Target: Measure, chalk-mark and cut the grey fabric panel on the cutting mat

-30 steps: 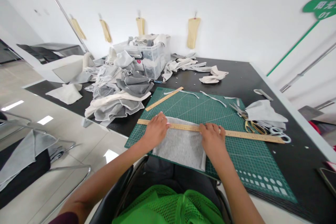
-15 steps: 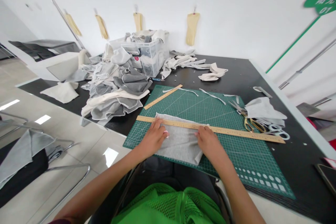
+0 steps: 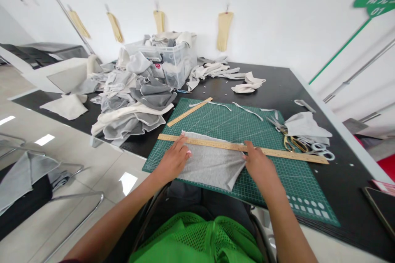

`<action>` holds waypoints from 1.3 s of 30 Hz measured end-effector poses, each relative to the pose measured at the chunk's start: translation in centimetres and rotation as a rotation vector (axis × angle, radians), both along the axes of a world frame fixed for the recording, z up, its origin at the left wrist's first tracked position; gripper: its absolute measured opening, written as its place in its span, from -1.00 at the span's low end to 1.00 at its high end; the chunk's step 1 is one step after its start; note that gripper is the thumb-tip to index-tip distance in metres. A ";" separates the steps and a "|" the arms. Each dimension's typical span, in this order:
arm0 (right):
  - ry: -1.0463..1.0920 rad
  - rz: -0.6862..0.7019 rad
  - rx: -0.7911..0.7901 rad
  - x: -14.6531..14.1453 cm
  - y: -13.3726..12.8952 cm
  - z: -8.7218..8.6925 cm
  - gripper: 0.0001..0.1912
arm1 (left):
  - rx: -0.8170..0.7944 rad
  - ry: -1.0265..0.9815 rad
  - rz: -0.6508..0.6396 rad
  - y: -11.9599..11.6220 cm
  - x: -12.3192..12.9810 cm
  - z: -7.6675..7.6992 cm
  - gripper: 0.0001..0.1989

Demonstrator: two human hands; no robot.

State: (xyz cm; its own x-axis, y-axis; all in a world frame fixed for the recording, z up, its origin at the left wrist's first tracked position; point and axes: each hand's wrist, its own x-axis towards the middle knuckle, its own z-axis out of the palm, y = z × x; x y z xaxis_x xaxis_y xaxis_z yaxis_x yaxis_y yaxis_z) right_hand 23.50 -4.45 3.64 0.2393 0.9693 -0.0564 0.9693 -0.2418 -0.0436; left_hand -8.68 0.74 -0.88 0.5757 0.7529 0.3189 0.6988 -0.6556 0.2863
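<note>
A long wooden ruler (image 3: 212,144) lies across a piece of grey knit fabric (image 3: 210,168), near its far edge. My left hand (image 3: 174,158) holds the ruler toward its left end, fingertips over the wood and thumb on the near side, with the palm over the fabric's left edge. To the right, my right hand (image 3: 259,165) has its fingers over the ruler and its thumb on the near side, beside the fabric's right corner. Beneath everything is a green cutting mat (image 3: 277,181). The undersides of both hands are hidden.
A shorter wooden ruler (image 3: 189,112) and thin fabric strips (image 3: 247,111) lie farther back on the mat. Gold-handled scissors (image 3: 290,143) and white-handled scissors (image 3: 322,151) sit right, by fabric scraps (image 3: 307,124). A fabric heap (image 3: 132,102) and clear bin (image 3: 175,59) stand left; a phone (image 3: 379,209) lies right.
My right hand has slid right along the ruler, toward the fabric's right corner. My left hand stays near the ruler's left end. The whole view has shifted slightly.
</note>
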 end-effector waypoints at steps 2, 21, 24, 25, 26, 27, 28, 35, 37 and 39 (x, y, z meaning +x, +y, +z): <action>-0.051 0.034 0.064 -0.1 -0.2 0.4 -0.57 | -0.038 0.027 -0.087 -0.1 0.0 0.4 -0.80; -0.021 -0.058 -0.028 -3.2 -0.7 -1.9 -0.60 | -0.043 0.056 0.019 0.4 0.5 -0.1 -0.75; -0.051 -0.101 -0.018 -3.4 -0.3 -1.9 -0.51 | -0.039 0.040 0.017 0.5 0.0 -0.1 -0.75; -0.052 -0.105 -0.029 -3.5 -0.2 -1.9 -0.49 | -0.030 0.032 0.016 0.4 -0.2 0.0 -0.76; -0.051 -0.104 -0.043 -3.5 -0.1 -1.9 -0.48 | -0.019 0.025 0.015 0.3 -0.3 0.1 -0.76; -0.052 -0.098 -0.055 -3.5 0.0 -1.8 -0.47 | -0.008 0.019 0.009 0.2 -0.3 0.2 -0.77; -0.055 -0.089 -0.062 -3.5 0.0 -1.8 -0.48 | -0.002 0.018 -0.003 0.0 -0.4 0.3 -0.78; -0.130 0.034 0.037 -2.7 -0.2 -0.9 -0.63 | -0.039 0.043 -0.019 -0.3 -0.1 0.3 -0.80; -0.142 0.121 0.097 -2.7 -0.3 -0.8 -0.67 | -0.029 0.038 -0.034 -0.3 0.0 0.1 -0.82; -0.128 0.150 0.134 -2.7 -0.2 -0.9 -0.65 | -0.016 0.037 -0.044 -0.2 0.0 0.0 -0.83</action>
State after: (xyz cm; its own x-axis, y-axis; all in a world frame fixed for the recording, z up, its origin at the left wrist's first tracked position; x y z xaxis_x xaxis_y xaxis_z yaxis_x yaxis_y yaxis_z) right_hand 20.75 -4.67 2.75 0.0890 0.9913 0.0971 0.9937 -0.0950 0.0597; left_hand -8.66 0.50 -0.91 0.6194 0.7315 0.2851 0.6800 -0.6813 0.2710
